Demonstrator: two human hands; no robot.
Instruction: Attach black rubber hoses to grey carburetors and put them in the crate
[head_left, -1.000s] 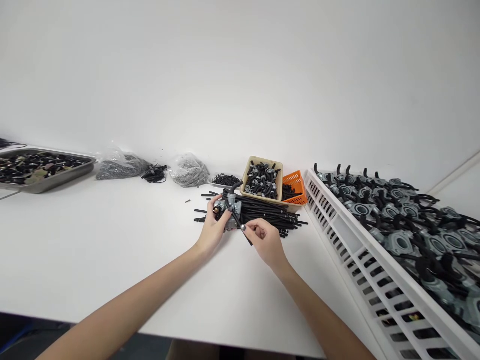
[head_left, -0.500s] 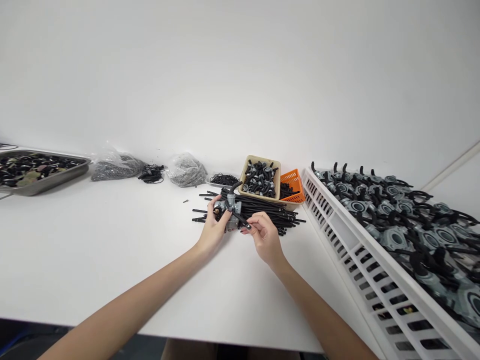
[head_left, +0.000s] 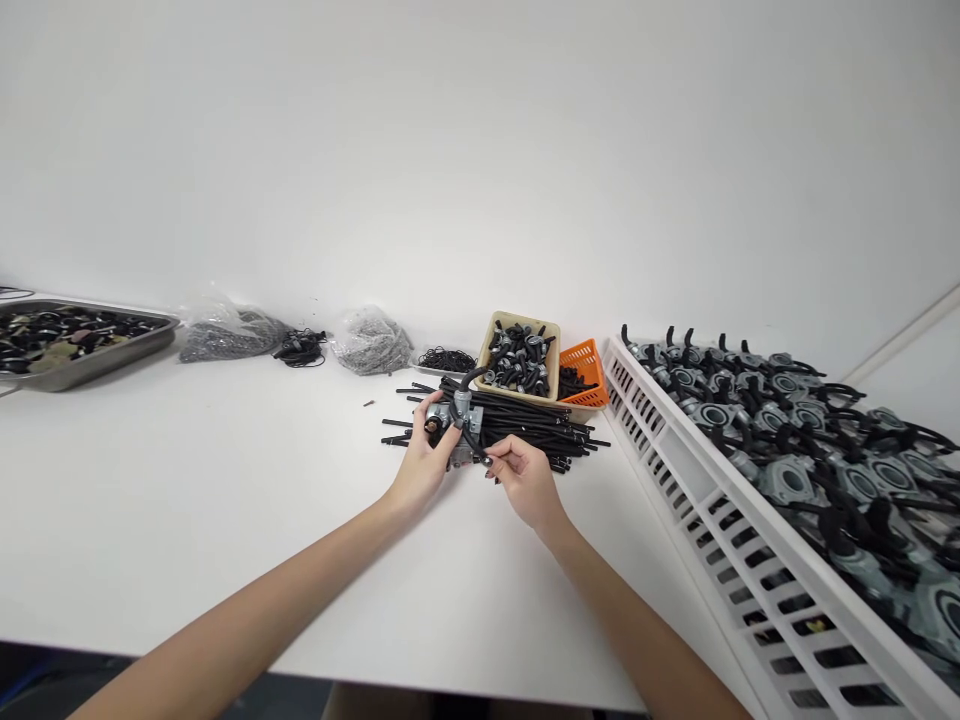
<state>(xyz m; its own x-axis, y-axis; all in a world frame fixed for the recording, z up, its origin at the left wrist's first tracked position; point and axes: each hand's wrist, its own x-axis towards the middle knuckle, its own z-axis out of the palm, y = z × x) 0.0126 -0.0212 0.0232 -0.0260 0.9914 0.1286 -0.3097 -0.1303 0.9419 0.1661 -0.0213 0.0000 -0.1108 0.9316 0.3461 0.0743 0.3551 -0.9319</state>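
Observation:
My left hand (head_left: 426, 452) is closed around a grey metal carburetor (head_left: 474, 421), held just above the front of a pile of black hoses. A curved black rubber tube (head_left: 472, 376) sticks up from the carburetor's top. Across its front runs a short black hose (head_left: 471, 441), slanting down to the right. The fingertips of my right hand (head_left: 525, 476) pinch this hose near its lower end, close to the carburetor's body. My fingers hide part of the carburetor and the exact hose tip. Behind it lie the loose black hoses (head_left: 536, 422).
A white slatted crate (head_left: 701, 455) full of carburetors stands at right. Behind the hoses are a cream basket (head_left: 556, 352) of small fittings and an orange basket (head_left: 592, 360). Plastic bags (head_left: 373, 341), black rings (head_left: 301, 347) and a metal tray (head_left: 112, 358) line the back left.
My right hand has shifted slightly left and down, bringing the hose end nearer the carburetor and bending the hose more. My left hand keeps its hold, almost unmoved.

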